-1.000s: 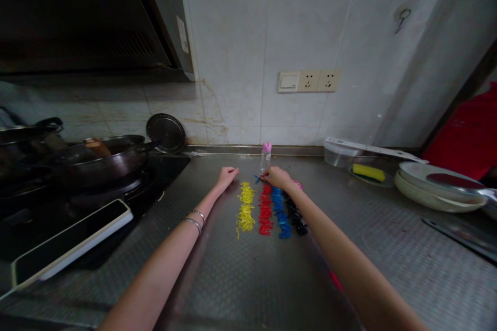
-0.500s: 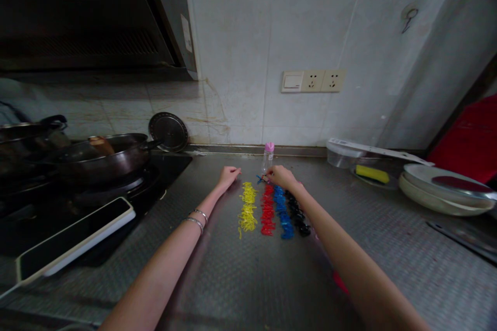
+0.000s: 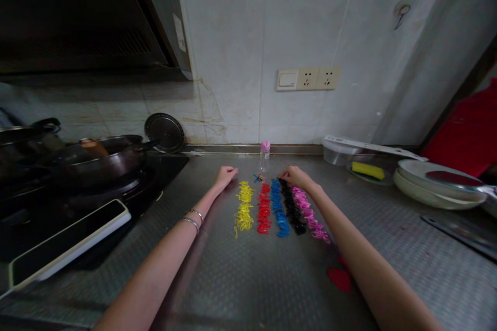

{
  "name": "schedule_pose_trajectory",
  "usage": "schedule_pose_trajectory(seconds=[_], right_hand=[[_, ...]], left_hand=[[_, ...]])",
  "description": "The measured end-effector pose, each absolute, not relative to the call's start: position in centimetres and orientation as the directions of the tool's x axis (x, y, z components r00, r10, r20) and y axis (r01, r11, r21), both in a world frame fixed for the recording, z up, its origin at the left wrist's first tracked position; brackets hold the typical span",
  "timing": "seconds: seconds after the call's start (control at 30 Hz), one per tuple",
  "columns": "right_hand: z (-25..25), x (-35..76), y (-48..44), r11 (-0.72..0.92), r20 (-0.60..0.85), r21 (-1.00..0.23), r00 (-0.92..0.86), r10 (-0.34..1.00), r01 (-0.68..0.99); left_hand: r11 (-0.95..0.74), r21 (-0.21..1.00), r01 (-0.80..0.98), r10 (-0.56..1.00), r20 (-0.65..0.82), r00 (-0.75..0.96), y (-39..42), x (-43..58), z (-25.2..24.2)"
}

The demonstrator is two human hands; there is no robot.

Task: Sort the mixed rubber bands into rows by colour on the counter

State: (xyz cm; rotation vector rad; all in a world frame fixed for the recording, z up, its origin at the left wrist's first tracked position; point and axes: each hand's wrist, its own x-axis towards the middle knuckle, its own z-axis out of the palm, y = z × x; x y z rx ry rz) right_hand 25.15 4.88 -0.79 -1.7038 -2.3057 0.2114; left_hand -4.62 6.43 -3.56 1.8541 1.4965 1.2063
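Note:
Small rubber bands lie in colour rows on the metal counter: yellow bands (image 3: 244, 207), red bands (image 3: 264, 209), blue bands (image 3: 278, 207), black bands (image 3: 293, 207) and pink bands (image 3: 309, 213). A small mixed pile (image 3: 260, 178) sits above the red row. My left hand (image 3: 225, 177) rests left of that pile, beyond the yellow row, its fingers pinched together; whatever they hold is too small to make out. At the far end of the black row, my right hand (image 3: 297, 177) has its fingertips closed, with their contents hidden. A clear bottle with a pink cap (image 3: 264, 156) stands behind the pile.
To the left are a phone-like white-edged device (image 3: 70, 243), a pan (image 3: 104, 160) on the stove and a round lid (image 3: 164, 133). On the right stand a plastic tub (image 3: 340, 154), a yellow sponge (image 3: 367, 170), stacked dishes (image 3: 435, 191) and a knife-like tool (image 3: 458, 235). A red piece (image 3: 339, 278) lies near my right forearm.
My right hand has moved right, from the mixed pile to the far end of the black row. The pink row now shows beside my forearm. My left hand stays pinched in about the same place.

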Motion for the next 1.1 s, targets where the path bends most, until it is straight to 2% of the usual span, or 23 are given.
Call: schedule_pose_trajectory(seconds=[0.63, 0.73, 0.9, 0.97, 1.1], right_hand=[[0.3, 26.7, 5.6, 0.291, 0.176, -0.321, -0.245, 0.953, 0.901], [0.4, 26.6, 5.6, 0.300, 0.185, -0.318, -0.252, 0.950, 0.899], [0.5, 26.4, 5.6, 0.311, 0.184, -0.325, -0.263, 0.947, 0.893], [0.6, 26.3, 5.5, 0.313, 0.184, -0.323, -0.266, 0.946, 0.893], [0.9, 26.2, 5.3, 0.313, 0.174, -0.325, -0.269, 0.947, 0.892]], left_hand=[[-0.317, 0.785, 0.533, 0.937, 0.346, 0.048, 6.3, -3.9, -3.1], [-0.372, 0.707, 0.602, 0.921, 0.364, 0.142, 6.1, -2.6, -2.5], [-0.517, 0.468, 0.716, 0.853, 0.345, 0.390, 5.1, 0.4, -1.2], [-0.514, 0.408, 0.754, 0.855, 0.312, 0.414, 4.7, 1.4, -0.9], [-0.485, 0.369, 0.793, 0.871, 0.280, 0.403, 4.4, 2.5, -0.8]])
